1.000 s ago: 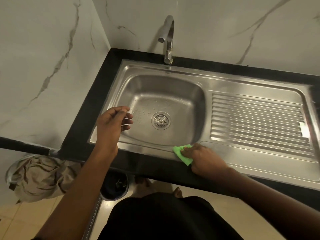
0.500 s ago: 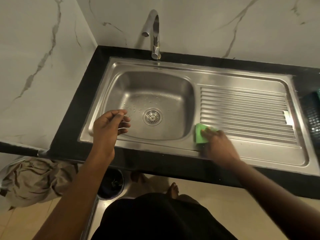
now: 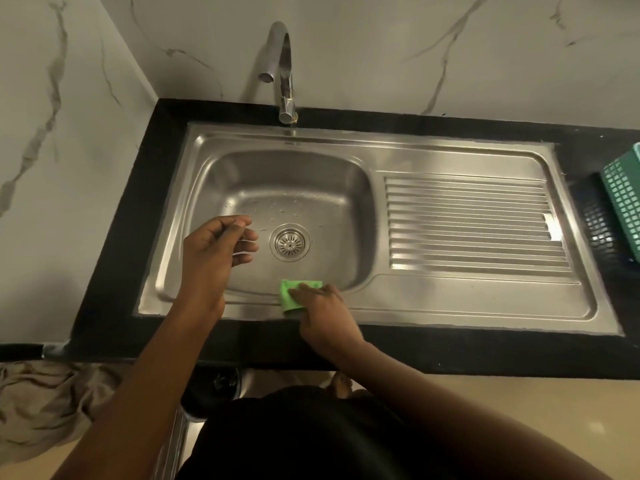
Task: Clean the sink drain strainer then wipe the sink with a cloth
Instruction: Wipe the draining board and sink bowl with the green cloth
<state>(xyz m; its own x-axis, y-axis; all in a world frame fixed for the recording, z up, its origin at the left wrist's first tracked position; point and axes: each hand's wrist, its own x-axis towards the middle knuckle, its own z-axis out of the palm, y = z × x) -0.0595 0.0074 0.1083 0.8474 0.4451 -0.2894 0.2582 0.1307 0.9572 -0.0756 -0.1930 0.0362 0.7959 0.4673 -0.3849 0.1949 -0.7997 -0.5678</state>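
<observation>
A steel sink [image 3: 311, 188] is set in a black counter, with the round drain strainer [image 3: 290, 244] seated in the basin floor among water drops. My right hand [image 3: 322, 313] presses a folded green cloth [image 3: 291, 294] onto the sink's front rim, at the basin's near edge. My left hand [image 3: 214, 251] hovers over the basin's left part, left of the strainer, fingers loosely curled and holding nothing.
A ribbed drainboard [image 3: 467, 223] lies right of the basin. A chrome tap [image 3: 282, 74] stands behind it. A green plastic basket [image 3: 623, 195] sits on the counter's far right. Marble walls close the back and left. Crumpled fabric [image 3: 45, 403] and a bin [image 3: 214, 389] sit below the counter.
My right hand slid the green cloth from the drainboard's near-left corner leftward along the front rim to the basin's near edge. My left hand stayed hovering over the basin.
</observation>
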